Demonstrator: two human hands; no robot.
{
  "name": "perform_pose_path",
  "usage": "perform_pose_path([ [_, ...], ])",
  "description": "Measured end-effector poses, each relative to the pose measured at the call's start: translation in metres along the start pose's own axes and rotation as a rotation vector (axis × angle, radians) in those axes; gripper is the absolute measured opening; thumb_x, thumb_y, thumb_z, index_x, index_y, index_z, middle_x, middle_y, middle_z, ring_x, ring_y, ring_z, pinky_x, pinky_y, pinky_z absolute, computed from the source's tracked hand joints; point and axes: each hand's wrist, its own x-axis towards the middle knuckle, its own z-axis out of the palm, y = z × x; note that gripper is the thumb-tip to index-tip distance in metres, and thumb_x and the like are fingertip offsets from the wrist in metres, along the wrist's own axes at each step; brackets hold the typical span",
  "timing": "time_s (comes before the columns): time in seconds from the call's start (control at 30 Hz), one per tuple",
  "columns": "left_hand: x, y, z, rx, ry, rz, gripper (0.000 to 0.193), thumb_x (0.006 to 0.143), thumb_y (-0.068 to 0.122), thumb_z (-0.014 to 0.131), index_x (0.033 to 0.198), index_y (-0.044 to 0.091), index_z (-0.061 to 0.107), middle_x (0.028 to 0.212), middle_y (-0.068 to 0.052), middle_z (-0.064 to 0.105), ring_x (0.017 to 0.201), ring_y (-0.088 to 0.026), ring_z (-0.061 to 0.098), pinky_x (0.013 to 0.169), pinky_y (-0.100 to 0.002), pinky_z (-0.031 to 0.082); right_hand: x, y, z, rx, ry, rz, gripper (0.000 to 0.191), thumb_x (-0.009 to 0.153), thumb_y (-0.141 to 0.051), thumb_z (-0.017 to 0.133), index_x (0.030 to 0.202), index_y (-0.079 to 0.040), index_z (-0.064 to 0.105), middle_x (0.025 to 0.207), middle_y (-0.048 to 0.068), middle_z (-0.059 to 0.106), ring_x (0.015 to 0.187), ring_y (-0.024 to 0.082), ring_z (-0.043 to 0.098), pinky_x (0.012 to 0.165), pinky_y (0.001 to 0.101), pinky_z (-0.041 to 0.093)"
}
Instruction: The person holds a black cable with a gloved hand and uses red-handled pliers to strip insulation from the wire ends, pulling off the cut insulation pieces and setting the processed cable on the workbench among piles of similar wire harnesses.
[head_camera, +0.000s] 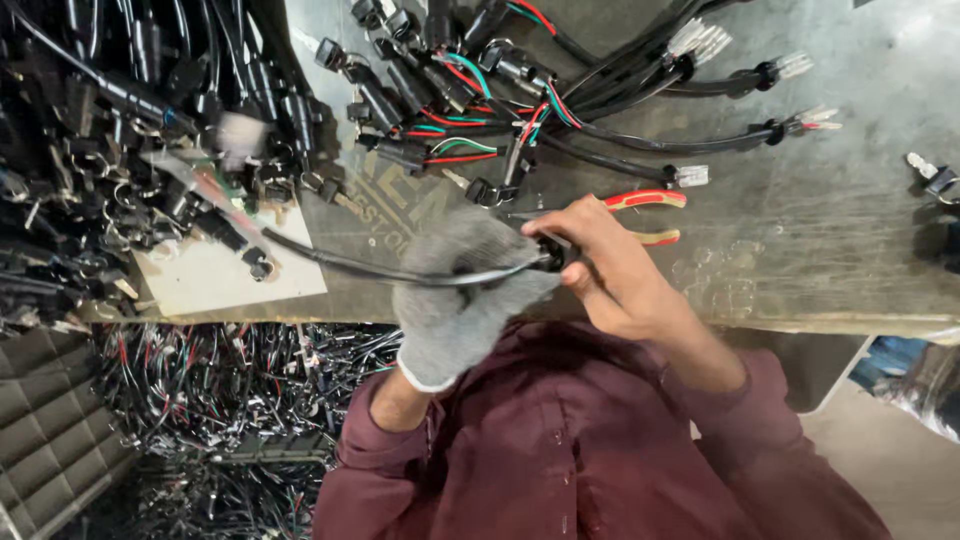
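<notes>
My left hand (462, 290) wears a grey knit glove and is closed around a black cable (330, 260) that trails left toward a heap of parts. My right hand (610, 265) is bare and pinches the black connector (553, 252) at the cable's end, right against the gloved fingers. Both hands sit at the near edge of the worn metal table (820, 230). Pliers with red and yellow handles (648, 201) lie on the table just beyond my right hand, partly hidden by it.
A heap of black connectors and cables (110, 140) covers the left of the table, over a white sheet (215, 280). Wire harnesses with red, green and black leads (470, 110) spread across the top. Cut wire scraps (230, 400) fill the floor at lower left.
</notes>
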Motion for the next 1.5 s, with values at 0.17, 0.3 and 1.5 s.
perform_pose_path([
  [0.17,0.009,0.007,0.002,-0.161,-0.204,-0.202,0.056,0.084,0.017,0.091,0.131,0.002,0.063,0.096,-0.004,0.077,0.080,-0.016,0.068,0.081,-0.030,0.056,-0.021,0.019,0.010,-0.174,0.065,-0.063,0.062,0.068,0.008,0.059,0.130,0.001,0.056,0.099,0.017,0.056,0.090,0.037,0.054,0.081,0.0422,0.046],
  [0.3,0.004,-0.007,0.007,-0.294,-0.190,-0.173,0.057,0.093,0.019,0.082,0.140,-0.001,0.056,0.108,-0.009,0.077,0.093,-0.020,0.075,0.084,-0.033,0.060,-0.027,0.016,0.021,-0.176,0.165,0.019,0.054,0.081,0.007,0.065,0.134,0.003,0.053,0.098,0.017,0.057,0.084,0.033,0.058,0.077,0.0356,0.046],
  [1.5,0.010,-0.006,0.016,-0.330,-0.342,0.099,0.023,0.095,0.005,0.070,0.117,0.003,0.068,0.123,-0.009,0.069,0.127,-0.027,0.059,0.112,-0.038,0.046,-0.060,0.048,0.068,0.647,0.247,0.234,0.065,0.104,-0.040,0.067,0.150,-0.001,0.041,0.135,0.006,0.049,0.120,0.019,0.048,0.105,0.0347,0.041],
])
